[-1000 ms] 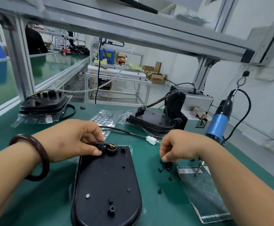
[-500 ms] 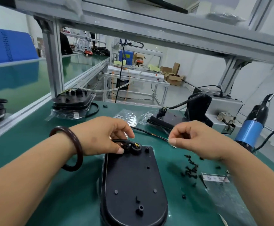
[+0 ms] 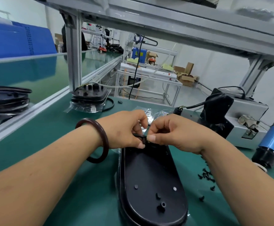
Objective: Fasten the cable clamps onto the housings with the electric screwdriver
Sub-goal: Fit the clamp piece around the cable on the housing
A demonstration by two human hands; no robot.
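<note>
One black oval plastic housing (image 3: 151, 180) lies flat on the green bench mat (image 3: 77, 193), directly under both hands and extending from the fingertips toward the person. Four short studs stand on its near half.

Left hand (image 3: 126, 129): fingers curled, thumb and fingers pinching one thin black cable (image 3: 137, 135) at the far end of the housing. One dark brown ring bracelet (image 3: 98, 141) sits on this wrist.

Right hand (image 3: 177, 132): fingers curled, thumb and forefinger pinching a small black part (image 3: 146, 141) just beside the left thumb. Whether this part is a cable clamp cannot be told. The two hands touch or nearly touch at the fingertips.

One blue and black electric screwdriver (image 3: 273, 142) stands tilted, to the right of the right hand and well apart from it; neither hand touches it.

Loose small black screws (image 3: 206, 175) lie on the mat just right of the right forearm: one cluster too fine to count, plus two separate screws nearer the person.

One bagged stack of black housings (image 3: 90, 98) rests beyond the left hand.
</note>
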